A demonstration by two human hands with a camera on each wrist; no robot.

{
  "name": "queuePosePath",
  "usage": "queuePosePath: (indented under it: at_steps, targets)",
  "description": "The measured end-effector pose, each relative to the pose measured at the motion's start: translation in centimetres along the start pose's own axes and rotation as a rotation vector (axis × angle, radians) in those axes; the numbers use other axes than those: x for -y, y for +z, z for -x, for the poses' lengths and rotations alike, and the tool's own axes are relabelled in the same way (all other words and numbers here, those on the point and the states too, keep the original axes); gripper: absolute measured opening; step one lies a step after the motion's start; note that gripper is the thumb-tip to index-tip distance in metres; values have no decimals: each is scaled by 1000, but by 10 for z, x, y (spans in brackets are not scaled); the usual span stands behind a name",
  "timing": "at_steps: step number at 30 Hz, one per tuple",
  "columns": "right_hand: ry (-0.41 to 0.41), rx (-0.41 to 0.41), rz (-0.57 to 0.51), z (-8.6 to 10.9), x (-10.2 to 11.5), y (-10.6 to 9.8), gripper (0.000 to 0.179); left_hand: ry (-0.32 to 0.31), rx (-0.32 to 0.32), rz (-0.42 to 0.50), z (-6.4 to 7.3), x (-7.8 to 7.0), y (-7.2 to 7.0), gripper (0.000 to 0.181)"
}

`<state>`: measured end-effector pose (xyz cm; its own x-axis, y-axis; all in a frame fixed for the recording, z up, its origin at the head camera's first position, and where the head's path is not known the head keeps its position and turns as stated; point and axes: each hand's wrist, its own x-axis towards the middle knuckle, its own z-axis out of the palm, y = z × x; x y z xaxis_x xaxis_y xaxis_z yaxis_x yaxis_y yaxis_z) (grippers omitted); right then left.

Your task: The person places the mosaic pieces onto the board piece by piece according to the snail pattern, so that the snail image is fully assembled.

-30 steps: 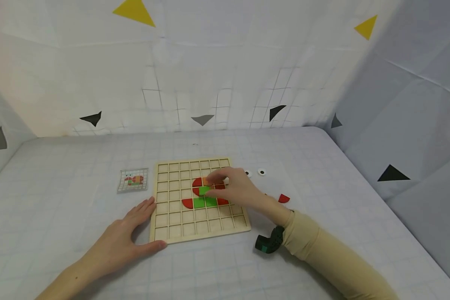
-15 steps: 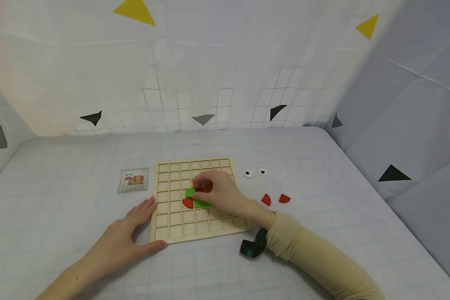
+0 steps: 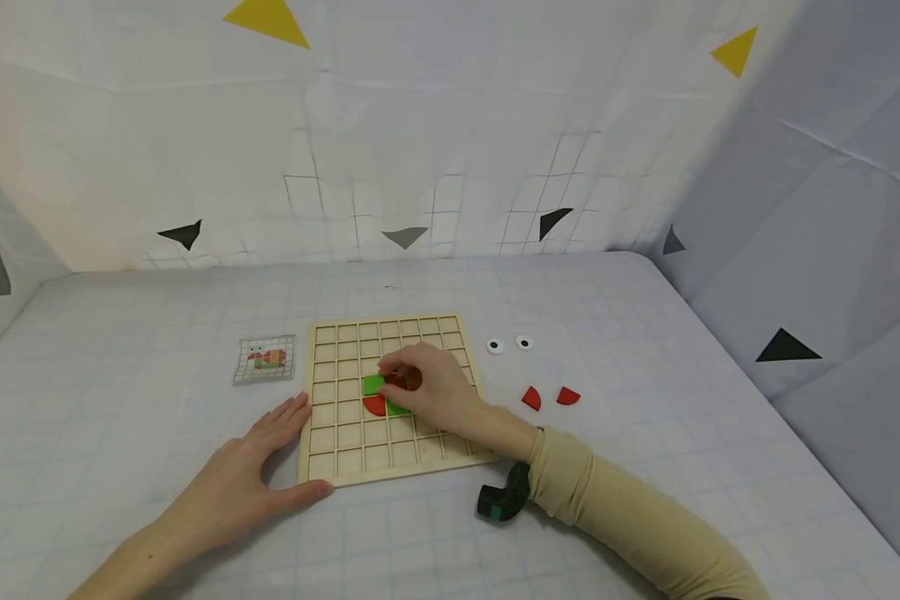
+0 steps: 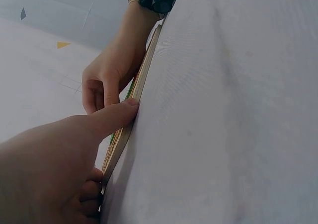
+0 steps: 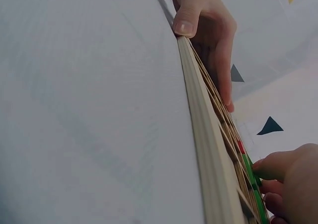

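Note:
A wooden grid board (image 3: 375, 458) lies on the table. Its left front corner sits between the spread thumb and straight fingers of my left hand (image 3: 247, 475), which rests against the board's edges. Over the board's middle, my right hand (image 3: 438, 387) pinches a green square tile (image 3: 373, 385) between thumb and fingertips; the tile is at a cell left of the hand. Just below are a red quarter-round tile (image 3: 375, 406) and another green tile (image 3: 397, 408). Other tiles lie partly hidden under my right hand. In the right wrist view, the thumb touches a green tile (image 5: 256, 177) low on the board.
Left of the board lies a small picture card (image 3: 265, 360) with a coloured grid pattern. To the right are two round eye pieces (image 3: 494, 346) and two loose red quarter-round tiles (image 3: 532, 398). A dark device (image 3: 504, 496) is strapped at the right wrist.
My right hand has carried the green square tile leftward across the board and lowered it to a cell above the red quarter-round tile. My left hand has stayed at the board's corner.

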<state>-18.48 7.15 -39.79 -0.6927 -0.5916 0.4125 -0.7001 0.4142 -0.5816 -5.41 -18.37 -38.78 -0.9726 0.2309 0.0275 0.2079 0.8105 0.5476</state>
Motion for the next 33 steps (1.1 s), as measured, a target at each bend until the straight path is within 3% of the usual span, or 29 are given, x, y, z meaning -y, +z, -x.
queuePosePath:
  at_steps: [33]
  targets:
    - [-41,-31,32,2,3,-1,14,2,8,4,-1,-1,-2,100]
